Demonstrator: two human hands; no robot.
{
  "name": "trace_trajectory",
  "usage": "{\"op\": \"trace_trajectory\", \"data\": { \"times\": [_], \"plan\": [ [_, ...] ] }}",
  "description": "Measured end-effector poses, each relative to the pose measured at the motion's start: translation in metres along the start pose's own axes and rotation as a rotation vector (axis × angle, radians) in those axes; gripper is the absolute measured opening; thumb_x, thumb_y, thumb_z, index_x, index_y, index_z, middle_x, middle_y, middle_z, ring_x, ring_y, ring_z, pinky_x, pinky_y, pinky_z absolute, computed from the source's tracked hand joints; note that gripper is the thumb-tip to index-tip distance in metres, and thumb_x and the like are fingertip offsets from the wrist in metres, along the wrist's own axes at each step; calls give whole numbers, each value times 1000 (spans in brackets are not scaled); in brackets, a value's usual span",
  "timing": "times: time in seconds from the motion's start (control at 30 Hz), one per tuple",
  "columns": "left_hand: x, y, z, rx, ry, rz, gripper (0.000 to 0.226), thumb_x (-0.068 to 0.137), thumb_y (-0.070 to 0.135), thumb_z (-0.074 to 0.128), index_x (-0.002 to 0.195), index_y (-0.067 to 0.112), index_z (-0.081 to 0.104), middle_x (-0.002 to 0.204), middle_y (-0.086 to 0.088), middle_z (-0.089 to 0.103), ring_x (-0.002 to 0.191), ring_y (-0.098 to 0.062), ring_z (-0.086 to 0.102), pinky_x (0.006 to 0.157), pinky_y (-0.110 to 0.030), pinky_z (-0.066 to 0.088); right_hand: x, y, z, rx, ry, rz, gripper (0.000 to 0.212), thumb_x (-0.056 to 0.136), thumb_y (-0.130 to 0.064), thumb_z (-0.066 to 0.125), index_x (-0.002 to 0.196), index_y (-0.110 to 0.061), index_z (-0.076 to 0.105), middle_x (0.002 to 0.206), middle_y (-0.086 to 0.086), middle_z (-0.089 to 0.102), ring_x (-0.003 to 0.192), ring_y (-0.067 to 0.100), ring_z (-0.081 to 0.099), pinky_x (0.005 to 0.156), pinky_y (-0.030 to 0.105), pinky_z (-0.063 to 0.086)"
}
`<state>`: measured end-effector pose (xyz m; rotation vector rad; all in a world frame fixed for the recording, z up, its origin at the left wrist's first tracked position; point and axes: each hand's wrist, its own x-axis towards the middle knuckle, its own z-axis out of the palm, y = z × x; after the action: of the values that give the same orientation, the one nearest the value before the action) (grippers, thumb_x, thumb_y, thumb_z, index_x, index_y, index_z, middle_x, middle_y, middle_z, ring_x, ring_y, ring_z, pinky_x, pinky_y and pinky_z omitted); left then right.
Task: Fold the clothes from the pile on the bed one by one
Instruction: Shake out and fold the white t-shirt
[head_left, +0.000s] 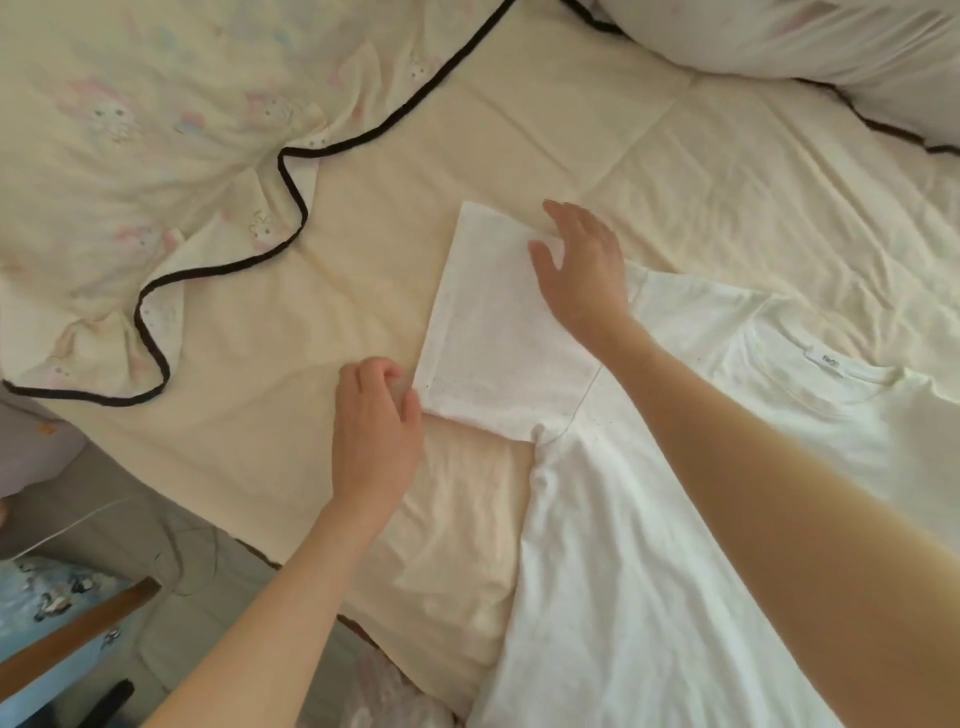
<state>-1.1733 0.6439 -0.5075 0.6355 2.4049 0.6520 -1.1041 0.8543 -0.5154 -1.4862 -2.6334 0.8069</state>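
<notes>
Left hand (376, 421) apparently pinching, right hand (584, 270) flat, fingers spread

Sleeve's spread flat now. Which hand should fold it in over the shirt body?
Probably the left hand: it pinches the outer corner of the sleeve and can carry it across. The right hand lies flat on the sleeve, suited to holding it down.

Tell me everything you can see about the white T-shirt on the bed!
The white T-shirt looks like soft cotton with tiny specks. It lies spread flat on the cream bed sheet, one sleeve stretched out, a small label inside the collar. The right hand rests open on that sleeve; the left hand pinches the sleeve's corner.
</notes>
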Motion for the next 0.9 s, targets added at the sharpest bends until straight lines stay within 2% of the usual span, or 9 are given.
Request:
{"op": "trace_trajectory", "data": {
  "times": [0.13,0.23,0.3,0.37,0.47,0.57,0.67,0.77,0.9],
  "plan": [
    [-26,12,5,252,37,309,43,87,4,56,129,7,49,134,-17,46,125,-37,41,96,-49,40,-94,39,2,-60,13,-26,50,100,-27,41,148,-18,29,156,7,23,146,24,14,117,44,6],
    [-48,14,18,467,-237,634,51,93,17,48,143,21,38,153,-9,30,142,-35,21,111,-50,24,-156,82,3,-189,-199,-10,53,101,-30,38,150,-22,21,159,4,13,147,21,8,118,42,2],
    [-50,4,22,657,-415,604,56,99,31,33,150,32,10,159,-1,7,146,-28,0,117,-48,9,-191,122,-2,-270,-345,-5,53,101,-32,37,150,-22,19,159,2,9,147,19,6,118,38,3],
    [-49,1,24,768,-469,461,55,100,39,21,149,34,-4,159,1,-7,146,-24,-9,117,-50,3,-221,159,-19,-262,-375,36,51,100,-25,43,148,-17,29,157,5,20,145,22,18,117,40,11],
    [-66,31,38,742,-408,408,55,99,43,18,150,31,0,159,-4,-7,145,-27,-10,114,-53,-2,-264,203,-49,-199,-181,123,41,90,-6,59,131,-3,54,137,16,51,128,33,48,109,50,32],
    [-109,77,74,739,-418,574,56,99,43,22,150,31,2,159,-3,-8,145,-26,-11,113,-53,-4,-301,236,-72,-158,68,266,33,83,2,65,116,3,62,117,20,64,109,39,60,93,52,44],
    [-153,113,123,781,-525,672,56,100,43,20,150,32,-3,158,1,-15,144,-25,-17,113,-52,-5,-329,271,-95,-88,266,459,26,85,4,61,110,4,63,107,22,65,98,43,61,86,52,44],
    [-191,134,173,823,-664,684,55,101,42,19,149,33,-6,157,2,-20,143,-26,-21,114,-50,-6,-352,313,-114,-13,318,532,25,89,1,56,113,3,62,108,22,63,102,42,58,89,51,42],
    [-230,148,229,882,-795,613,57,101,43,22,149,33,-6,157,3,-21,143,-27,-19,114,-52,0,-361,375,-134,284,342,764,32,96,-13,46,123,0,55,120,17,57,108,28,53,92,33,37]
  ]
}}
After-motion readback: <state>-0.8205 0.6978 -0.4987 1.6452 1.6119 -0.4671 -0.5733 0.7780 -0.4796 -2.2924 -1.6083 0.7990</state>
